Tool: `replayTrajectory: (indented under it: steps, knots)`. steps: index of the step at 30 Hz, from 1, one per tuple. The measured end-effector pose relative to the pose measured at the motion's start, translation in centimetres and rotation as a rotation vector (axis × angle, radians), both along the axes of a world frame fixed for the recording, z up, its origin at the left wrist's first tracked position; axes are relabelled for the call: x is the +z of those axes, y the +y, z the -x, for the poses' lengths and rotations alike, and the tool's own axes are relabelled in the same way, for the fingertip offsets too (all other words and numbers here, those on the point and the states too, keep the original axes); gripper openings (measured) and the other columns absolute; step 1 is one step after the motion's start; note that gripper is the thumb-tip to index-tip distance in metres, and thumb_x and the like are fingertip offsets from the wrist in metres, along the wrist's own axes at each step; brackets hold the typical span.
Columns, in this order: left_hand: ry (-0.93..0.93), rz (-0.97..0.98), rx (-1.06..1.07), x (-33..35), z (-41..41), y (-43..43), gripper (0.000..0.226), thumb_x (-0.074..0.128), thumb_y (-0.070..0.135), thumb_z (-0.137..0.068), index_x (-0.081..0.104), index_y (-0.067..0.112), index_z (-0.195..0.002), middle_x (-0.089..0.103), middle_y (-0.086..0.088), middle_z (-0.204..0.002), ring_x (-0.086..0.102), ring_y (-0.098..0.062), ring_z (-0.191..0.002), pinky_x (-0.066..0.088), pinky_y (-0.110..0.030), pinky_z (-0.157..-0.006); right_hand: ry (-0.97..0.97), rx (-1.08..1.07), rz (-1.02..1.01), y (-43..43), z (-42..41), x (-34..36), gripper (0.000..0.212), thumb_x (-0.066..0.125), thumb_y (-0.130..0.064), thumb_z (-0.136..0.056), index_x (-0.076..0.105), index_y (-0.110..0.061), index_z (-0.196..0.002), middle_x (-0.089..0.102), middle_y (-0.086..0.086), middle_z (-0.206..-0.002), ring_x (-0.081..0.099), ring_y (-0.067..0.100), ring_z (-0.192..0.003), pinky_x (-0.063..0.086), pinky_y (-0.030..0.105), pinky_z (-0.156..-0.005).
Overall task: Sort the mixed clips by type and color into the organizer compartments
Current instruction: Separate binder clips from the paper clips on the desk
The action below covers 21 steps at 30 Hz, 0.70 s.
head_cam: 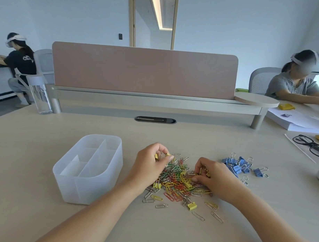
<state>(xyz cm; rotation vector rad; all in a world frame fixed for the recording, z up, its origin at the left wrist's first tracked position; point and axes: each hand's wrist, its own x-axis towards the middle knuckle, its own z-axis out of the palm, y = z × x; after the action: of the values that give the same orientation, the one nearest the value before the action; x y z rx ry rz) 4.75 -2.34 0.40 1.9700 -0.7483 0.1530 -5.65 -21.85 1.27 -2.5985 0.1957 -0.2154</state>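
A person's bare forearms reach in from the lower edge across a pale wood-grain table (47,143), both hands working just right of a frosted, translucent plastic organizer (88,188), a rounded-corner tub split by thin inner walls into several compartments. The left hand (151,162), the one nearer the organizer, is raised a little above the tabletop with its wrist bent and fingers curled tight, thumb and fingertips pinching small yellow binder clips (167,154). The right hand (214,173), farther right of the organizer, lies knuckles-up and low on the heap, its fingers hooked under and closed around more of the yellow binder clips, while its thumb tip touches the wire below. Between and beneath the hands spreads the pile of mixed clips (177,180), a flat tangle of thin bent-wire paper clips in red, green, yellow and bare silver, with boxy yellow folded-metal clips scattered through it; a loose yellow clip (192,205) sits at the pile's near edge. Farther right of the organizer, apart from the pile, a cluster of blue binder clips (238,164) with silver wire handles lies gathered on the table. Beyond the organizer stand a clear, smooth water bottle (39,94) with a pale cap and a matte pink desk divider (144,70) with rounded corners. Far to the organizer's right rest black-framed glasses (311,145).
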Motion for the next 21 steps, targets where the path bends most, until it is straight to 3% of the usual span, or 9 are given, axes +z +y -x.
replayTrajectory:
  steps: [3,6,9,11,13,17,19,21]
  knots:
    - [0.119,0.130,-0.036,0.4,0.0,-0.2,0.014,0.060,0.031,-0.094,0.062,0.018,-0.090,0.058,0.008,-0.072,0.053,-0.006,-0.064,0.042,-0.018,-0.062,-0.020,0.009,-0.002,0.1,0.2,0.3,0.019,0.070,-0.030,-0.087,0.053,-0.022,-0.086,0.062,0.007,-0.074,0.046,0.002,-0.045,0.042,0.017,-0.043]
    - [0.290,0.162,-0.080,0.4,-0.1,-0.3,0.020,0.053,0.028,-0.098,0.053,0.015,-0.084,0.045,0.011,-0.063,0.043,-0.009,-0.059,0.040,-0.024,-0.062,-0.084,0.005,0.030,0.3,0.3,0.6,0.020,0.064,-0.031,-0.092,0.048,-0.021,-0.085,0.059,0.004,-0.068,0.047,0.003,-0.047,0.041,0.017,-0.049]
    - [0.559,0.366,-0.170,0.5,0.0,-0.5,0.023,0.047,0.018,-0.101,0.043,0.009,-0.080,0.040,-0.001,-0.066,0.038,-0.016,-0.058,0.039,-0.030,-0.058,-0.167,-0.041,0.000,0.8,0.5,0.7,0.021,0.054,-0.032,-0.097,0.042,-0.020,-0.084,0.053,0.000,-0.062,0.040,0.007,-0.047,0.035,0.020,-0.047]
    - [0.693,0.510,-0.220,0.8,0.2,-0.7,0.021,0.044,0.013,-0.102,0.041,0.009,-0.081,0.047,-0.008,-0.069,0.040,-0.018,-0.056,0.038,-0.029,-0.054,-0.208,-0.125,-0.080,0.8,0.5,0.6,0.022,0.050,-0.028,-0.099,0.041,-0.017,-0.083,0.048,0.000,-0.060,0.036,0.012,-0.049,0.031,0.023,-0.048]
    - [0.782,0.610,-0.236,1.0,0.2,-0.6,0.018,0.044,0.012,-0.102,0.043,0.008,-0.085,0.059,-0.014,-0.074,0.044,-0.018,-0.056,0.041,-0.029,-0.053,-0.202,-0.235,-0.302,0.5,0.2,0.6,0.020,0.047,-0.020,-0.099,0.042,-0.012,-0.082,0.050,0.003,-0.065,0.036,0.014,-0.052,0.033,0.026,-0.052]
    - [0.869,0.713,-0.219,1.3,0.2,-0.6,0.012,0.043,0.008,-0.102,0.049,0.006,-0.092,0.069,-0.022,-0.086,0.047,-0.019,-0.057,0.042,-0.028,-0.053,-0.224,-0.277,-1.205,0.3,-0.3,0.7,0.019,0.042,-0.002,-0.094,0.043,-0.009,-0.077,0.051,0.012,-0.066,0.025,0.014,-0.046,0.025,0.023,-0.042]
    - [0.895,0.751,-0.210,1.6,0.1,-0.5,0.012,0.043,0.005,-0.101,0.054,0.002,-0.099,0.070,-0.022,-0.091,0.046,-0.018,-0.057,0.041,-0.026,-0.050,-0.228,-0.255,-1.390,0.2,-0.3,0.8,0.016,0.040,0.002,-0.093,0.050,-0.007,-0.083,0.053,0.014,-0.067,0.023,0.012,-0.044,0.023,0.021,-0.040]
    - [0.891,0.745,-0.205,1.6,0.1,-0.5,0.019,0.043,0.005,-0.101,0.058,-0.002,-0.109,0.071,-0.020,-0.094,0.046,-0.017,-0.057,0.040,-0.024,-0.049,-0.202,-0.258,-1.384,0.1,-0.4,0.7,0.018,0.040,0.002,-0.092,0.058,-0.001,-0.092,0.057,0.014,-0.070,0.024,0.012,-0.045,0.023,0.022,-0.040]
